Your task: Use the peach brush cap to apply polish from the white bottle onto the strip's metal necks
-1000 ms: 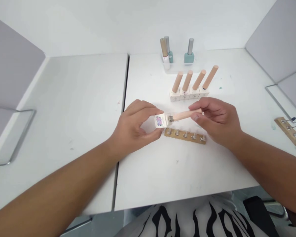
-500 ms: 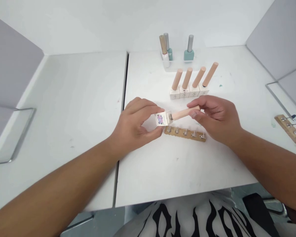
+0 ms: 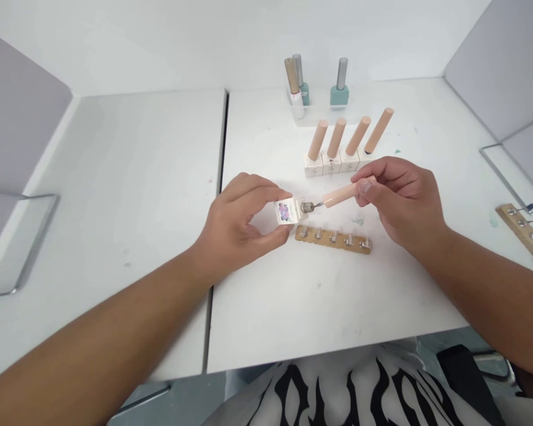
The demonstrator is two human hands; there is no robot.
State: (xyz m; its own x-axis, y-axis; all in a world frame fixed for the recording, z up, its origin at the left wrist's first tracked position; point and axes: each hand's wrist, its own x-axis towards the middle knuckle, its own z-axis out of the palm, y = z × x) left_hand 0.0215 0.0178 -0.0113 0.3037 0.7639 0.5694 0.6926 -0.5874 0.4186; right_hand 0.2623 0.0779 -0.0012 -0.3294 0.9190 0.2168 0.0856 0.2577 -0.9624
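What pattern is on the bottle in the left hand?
Purplish flowers on the white bottle, shown best in the head view.

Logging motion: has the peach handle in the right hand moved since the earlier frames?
Yes. Against the wooden strip on the table, the peach handle has shifted right, drawing away from the white bottle.

At upper centre we see a clear tray (image 3: 317, 116) holding two teal bottles (image 3: 339, 96) and a gold-capped bottle (image 3: 296, 99); upper right, a grey panel (image 3: 509, 71).

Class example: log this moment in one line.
left hand: holds white bottle | right hand: holds pink cap | cap: off bottle neck | brush: visible between
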